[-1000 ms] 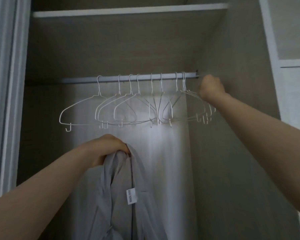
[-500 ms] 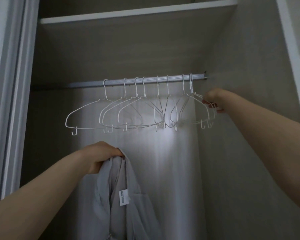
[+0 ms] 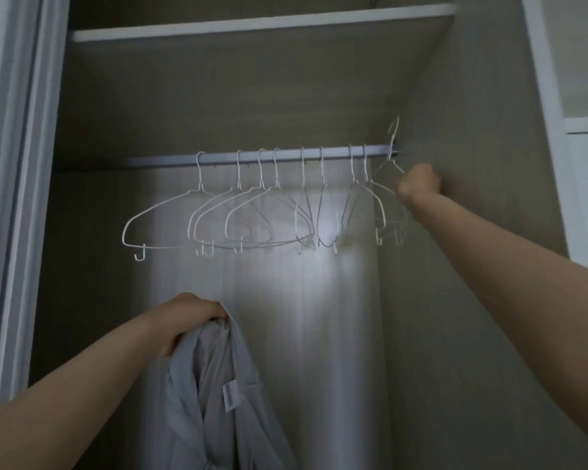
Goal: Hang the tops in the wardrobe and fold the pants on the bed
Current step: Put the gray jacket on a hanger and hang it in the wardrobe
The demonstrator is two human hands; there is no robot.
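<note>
the right hand (image 3: 418,184) grips a wire hanger (image 3: 389,166), its hook lifted clear above the rail (image 3: 163,161). the left hand (image 3: 187,317) clutches a grey top (image 3: 214,385). next, i judge, the hanger must go into the top's neck.

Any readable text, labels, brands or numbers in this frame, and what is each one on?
Tag sewn inside the grey top held by the left hand: a white label with faint print, too small and blurred to read.
Hangers, rail and wardrobe shelf: no text visible.
Nothing else carries lettering.
</note>
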